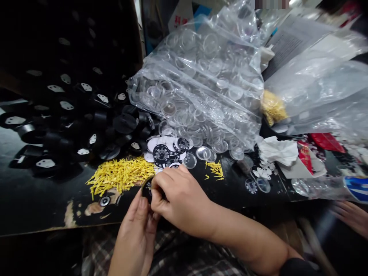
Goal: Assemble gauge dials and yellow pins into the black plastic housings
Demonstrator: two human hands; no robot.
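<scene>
Head view is showing me both hands working close together at the near edge of the dark surface point(51, 215), with a dark round piece point(146, 188) sitting between them. The left hand point(139, 220) is gripping the piece from its left and from below, thumb lying along the near side. The right hand point(181, 195) is bending over the right part of the piece, fingers curling inward and covering much of it; its fingertips are hiding from me, so I cannot tell whether they are pinching the piece or something small against it.

Just beyond the piece and to its left, a heap of yellow pointers point(120, 174) is spreading over the surface, and a small ringed part point(105, 201) is lying on the near side of that heap. Straight beyond the hands, printed dial discs point(163, 152) are overlapping in a pile, and farther back a clear plastic bag point(198, 73) is bulging with round transparent covers. Some loose yellow pins point(215, 170) are resting to the right, beyond the right hand.
</scene>
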